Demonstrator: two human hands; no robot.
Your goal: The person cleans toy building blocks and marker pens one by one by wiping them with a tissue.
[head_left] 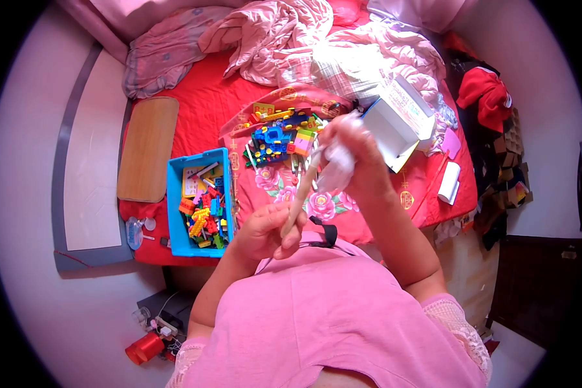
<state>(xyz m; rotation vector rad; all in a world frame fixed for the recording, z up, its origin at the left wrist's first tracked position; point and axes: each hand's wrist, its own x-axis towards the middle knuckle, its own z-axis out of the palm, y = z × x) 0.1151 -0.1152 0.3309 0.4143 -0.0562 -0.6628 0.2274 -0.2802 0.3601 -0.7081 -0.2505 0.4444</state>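
My left hand (268, 227) is closed around the lower end of a light-brown wooden stick (302, 192), held tilted in front of my chest. My right hand (363, 152) grips a crumpled white tissue (338, 169) beside the stick's upper end. Whether the tissue touches the stick I cannot tell. Beyond my hands, a pile of plastic building blocks (275, 139) lies on the red bedspread (207, 116). To the left, a blue plastic bin (176, 223) holds more colourful blocks.
An open white box (394, 132) stands on the bed at right, near a white roll (449, 183) and a pink dustpan-like piece (451, 143). A wooden board (147, 149) lies at left. Crumpled bedding (265, 39) covers the far side. A dark cabinet (537, 284) stands at lower right.
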